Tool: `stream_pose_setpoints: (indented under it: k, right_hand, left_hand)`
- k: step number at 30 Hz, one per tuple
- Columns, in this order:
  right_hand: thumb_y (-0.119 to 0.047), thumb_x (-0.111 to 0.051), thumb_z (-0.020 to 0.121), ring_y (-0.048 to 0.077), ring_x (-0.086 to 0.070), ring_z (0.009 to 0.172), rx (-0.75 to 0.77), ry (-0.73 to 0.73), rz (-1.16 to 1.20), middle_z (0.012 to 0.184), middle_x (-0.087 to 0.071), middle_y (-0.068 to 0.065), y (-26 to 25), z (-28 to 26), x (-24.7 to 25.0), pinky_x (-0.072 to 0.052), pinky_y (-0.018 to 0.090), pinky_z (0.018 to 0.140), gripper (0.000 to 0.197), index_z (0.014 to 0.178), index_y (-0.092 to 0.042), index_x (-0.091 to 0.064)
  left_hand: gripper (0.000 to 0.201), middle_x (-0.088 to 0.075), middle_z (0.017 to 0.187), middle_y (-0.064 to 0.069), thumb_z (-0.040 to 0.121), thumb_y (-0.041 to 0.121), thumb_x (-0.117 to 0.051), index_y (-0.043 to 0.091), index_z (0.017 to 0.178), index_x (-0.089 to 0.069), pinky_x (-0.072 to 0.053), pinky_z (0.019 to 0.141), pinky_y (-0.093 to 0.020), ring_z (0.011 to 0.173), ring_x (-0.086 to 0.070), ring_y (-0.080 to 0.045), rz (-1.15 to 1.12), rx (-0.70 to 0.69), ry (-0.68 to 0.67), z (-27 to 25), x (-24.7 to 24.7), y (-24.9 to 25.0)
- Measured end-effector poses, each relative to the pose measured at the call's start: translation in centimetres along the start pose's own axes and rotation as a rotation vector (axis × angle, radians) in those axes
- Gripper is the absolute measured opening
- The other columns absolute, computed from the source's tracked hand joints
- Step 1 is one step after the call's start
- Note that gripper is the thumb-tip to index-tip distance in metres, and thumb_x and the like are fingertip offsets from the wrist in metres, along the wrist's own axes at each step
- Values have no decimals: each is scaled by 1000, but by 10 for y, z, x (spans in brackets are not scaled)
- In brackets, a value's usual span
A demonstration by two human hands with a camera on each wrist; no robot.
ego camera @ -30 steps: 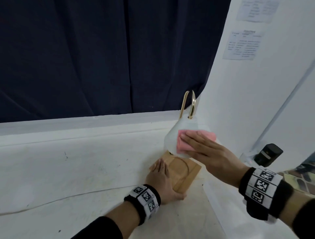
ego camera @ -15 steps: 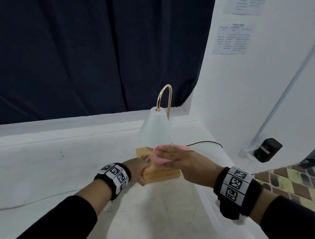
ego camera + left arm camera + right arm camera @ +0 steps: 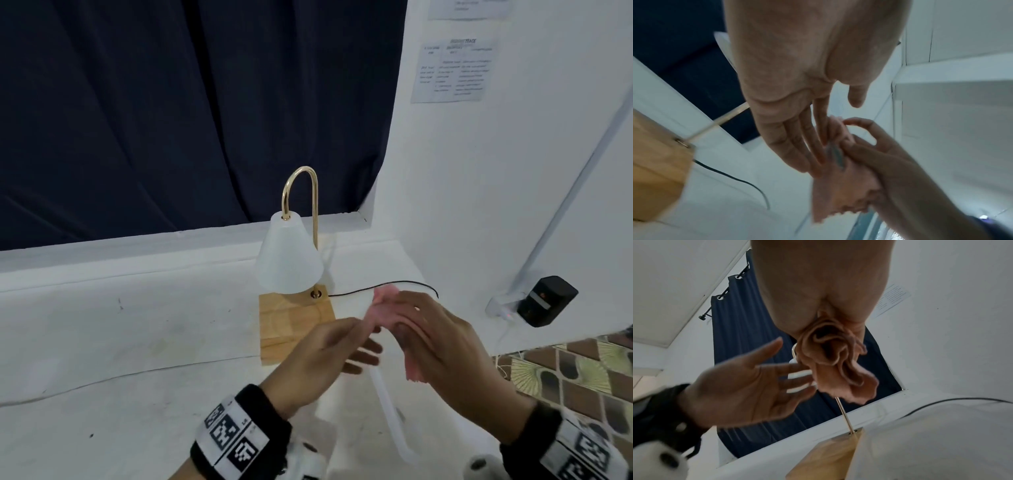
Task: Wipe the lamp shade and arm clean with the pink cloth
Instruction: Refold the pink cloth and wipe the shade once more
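Note:
The lamp stands on the white ledge: a white cone shade (image 3: 289, 258), a curved brass arm (image 3: 301, 192) and a wooden base (image 3: 294, 320). Both hands are raised in front of the base, off the lamp. My right hand (image 3: 435, 339) grips the bunched pink cloth (image 3: 385, 308), whose folds hang below the palm in the right wrist view (image 3: 838, 368). My left hand (image 3: 329, 349) is open, its straight fingers (image 3: 807, 146) touching the cloth (image 3: 840, 186) from the left. The left hand (image 3: 748, 386) shows palm up in the right wrist view.
A black cord (image 3: 370, 289) runs right from the lamp base along the ledge (image 3: 137, 335). A dark curtain (image 3: 171, 113) hangs behind. The white wall (image 3: 496, 188) at the right carries a black plug adapter (image 3: 544, 301) and a paper notice (image 3: 454, 72). Patterned floor (image 3: 565, 373) lies lower right.
My right hand came off the shade and drew back with the cloth. My left hand left the wooden base and rose to meet the cloth. The lamp stayed put.

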State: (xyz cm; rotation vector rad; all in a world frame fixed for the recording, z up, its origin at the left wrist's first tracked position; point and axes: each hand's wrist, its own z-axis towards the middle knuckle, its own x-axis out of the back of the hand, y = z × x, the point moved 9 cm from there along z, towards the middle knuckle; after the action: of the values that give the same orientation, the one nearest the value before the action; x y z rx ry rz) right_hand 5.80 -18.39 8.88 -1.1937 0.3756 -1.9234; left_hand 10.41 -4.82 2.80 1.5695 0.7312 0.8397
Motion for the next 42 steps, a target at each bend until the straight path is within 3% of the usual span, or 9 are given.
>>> stream_pose_setpoints:
  k: [7,11,17,21,27,32,36,39,42]
  right_hand:
    - [-33,-63,97,-2,-66,113,-190,-4,174,123,-67,-27,26,-27,13,-58,20,85,41,136,-35,-50]
    - [-36,-54,101,19,-59,128,-222,3,382,135,-63,-8,42,-39,26,-55,44,92,24,123,-35,-64]
    - [-21,-78,78,31,-75,97,-576,-23,693,107,-74,11,95,-50,25,-60,43,84,55,125,-26,-51]
    - [-12,-78,87,22,-77,82,-665,-53,542,93,-75,7,117,-56,28,-56,33,74,42,121,-28,-60]
    - [-4,-66,96,7,-69,63,-703,-131,366,91,-71,3,128,-67,20,-51,21,60,34,118,-30,-59]
    - [-28,-63,97,9,-73,78,-652,-64,412,111,-66,-1,102,-48,24,-53,22,56,45,135,-41,-43]
    - [-69,-76,66,4,-59,110,-464,-183,159,127,-47,-21,69,-21,10,-54,25,78,95,144,-51,-25]
    - [-48,-85,72,5,-49,118,-285,-210,-25,123,-34,-32,47,-4,-11,-46,26,90,92,143,-46,-27]
    - [-15,-73,75,24,-61,107,-58,-139,-183,117,-38,-21,14,15,-26,-54,35,82,68,132,-32,-39]
  left_hand:
    - [41,-73,111,-17,100,37,-60,-1,117,-62,-53,101,-49,106,-70,-31,-165,-33,110,16,-35,11]
    - [20,-72,112,-20,102,14,-54,-1,114,-60,-54,98,-47,107,-69,-36,-156,-38,89,20,-50,7]
    - [20,-72,89,-8,102,6,-48,11,119,-57,-57,77,-33,85,-71,-25,-238,19,15,21,-71,7]
    - [29,-73,84,-2,96,34,-66,10,111,-59,-51,69,-28,73,-67,-16,-68,78,70,27,-71,-13]
    - [5,-71,84,-1,98,24,-62,25,98,-58,-48,60,-25,61,-60,-7,200,-29,184,35,-71,-27]
    - [7,-68,77,0,98,21,-63,17,98,-58,-48,55,-25,55,-57,-7,20,-57,309,29,-54,-14]
    - [14,-67,72,-2,97,17,-64,9,104,-56,-48,52,-27,56,-59,-17,-113,-72,391,20,-27,1]
    - [17,-65,67,-5,97,17,-64,6,108,-57,-48,56,-32,58,-59,-20,-179,-78,440,7,-4,11]
    - [17,-68,69,-3,96,20,-65,7,108,-62,-52,65,-31,68,-65,-16,-163,-108,485,-10,22,17]
